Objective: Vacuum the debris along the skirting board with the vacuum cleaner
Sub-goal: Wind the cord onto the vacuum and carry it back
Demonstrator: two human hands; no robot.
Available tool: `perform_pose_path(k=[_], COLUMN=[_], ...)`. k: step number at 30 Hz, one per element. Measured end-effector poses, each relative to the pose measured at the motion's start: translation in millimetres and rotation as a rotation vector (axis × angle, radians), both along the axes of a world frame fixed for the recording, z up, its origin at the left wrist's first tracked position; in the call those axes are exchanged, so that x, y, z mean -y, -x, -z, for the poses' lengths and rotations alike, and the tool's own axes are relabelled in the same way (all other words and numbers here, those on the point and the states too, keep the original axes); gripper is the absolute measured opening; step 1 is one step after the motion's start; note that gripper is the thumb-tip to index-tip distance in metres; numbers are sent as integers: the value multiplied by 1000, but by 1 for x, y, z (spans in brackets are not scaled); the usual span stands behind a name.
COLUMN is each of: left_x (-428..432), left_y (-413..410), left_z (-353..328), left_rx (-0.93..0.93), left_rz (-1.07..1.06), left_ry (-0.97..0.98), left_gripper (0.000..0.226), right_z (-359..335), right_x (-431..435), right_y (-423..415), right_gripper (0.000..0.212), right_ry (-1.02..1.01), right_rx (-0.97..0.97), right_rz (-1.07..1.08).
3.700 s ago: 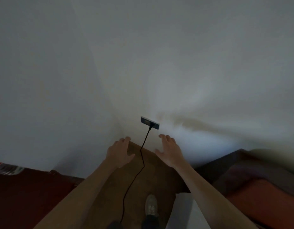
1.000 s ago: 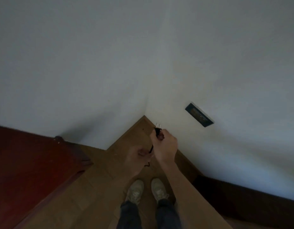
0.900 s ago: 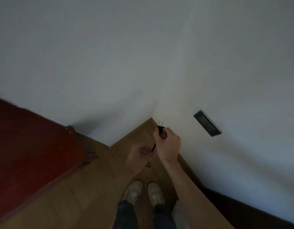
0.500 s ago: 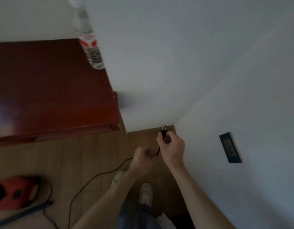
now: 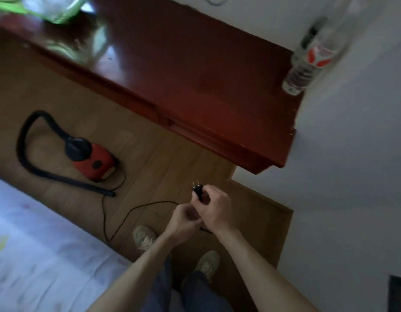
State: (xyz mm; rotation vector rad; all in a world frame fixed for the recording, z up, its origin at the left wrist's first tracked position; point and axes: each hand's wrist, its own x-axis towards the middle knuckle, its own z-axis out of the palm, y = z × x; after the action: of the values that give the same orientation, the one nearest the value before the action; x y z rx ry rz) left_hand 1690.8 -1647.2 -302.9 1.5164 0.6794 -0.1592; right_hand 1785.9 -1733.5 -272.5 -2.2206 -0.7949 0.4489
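A small red vacuum cleaner (image 5: 93,162) lies on the wooden floor at the left, its black hose (image 5: 26,140) looping round to a nozzle (image 5: 107,192). Its black cord (image 5: 118,224) trails across the floor to my hands. My right hand (image 5: 215,210) is shut on the black two-pin plug (image 5: 197,190), pins pointing up and unplugged. My left hand (image 5: 183,221) is closed on the cord just below it. The dark wall socket (image 5: 398,293) sits at the bottom right edge, well away from the plug.
A dark red wooden desk (image 5: 195,75) stands ahead against the white wall (image 5: 352,154), with a clear water bottle (image 5: 307,64) at its right end and a green item (image 5: 48,7) at the top left. A pale bed sheet (image 5: 37,255) fills the lower left. My shoes (image 5: 145,238) are below.
The plug was pulled out of the wall socket and taken into my right hand. My view then swung left, bringing the desk, bottle and red vacuum cleaner into sight.
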Motion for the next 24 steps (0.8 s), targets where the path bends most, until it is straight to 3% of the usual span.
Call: perform_pose_path(k=[11, 24], left_x=[-154, -332], left_y=[99, 146], left_z=[10, 21], left_rx=[-63, -138], left_rz=[-538, -822], left_ry=[-56, -152], left_gripper=[5, 13], right_z=[-3, 9], right_x=[-210, -425], right_y=[57, 102], right_gripper=[23, 26], right_ry=[-1, -24], right_rx=[-22, -68], right_rz=[-384, -506])
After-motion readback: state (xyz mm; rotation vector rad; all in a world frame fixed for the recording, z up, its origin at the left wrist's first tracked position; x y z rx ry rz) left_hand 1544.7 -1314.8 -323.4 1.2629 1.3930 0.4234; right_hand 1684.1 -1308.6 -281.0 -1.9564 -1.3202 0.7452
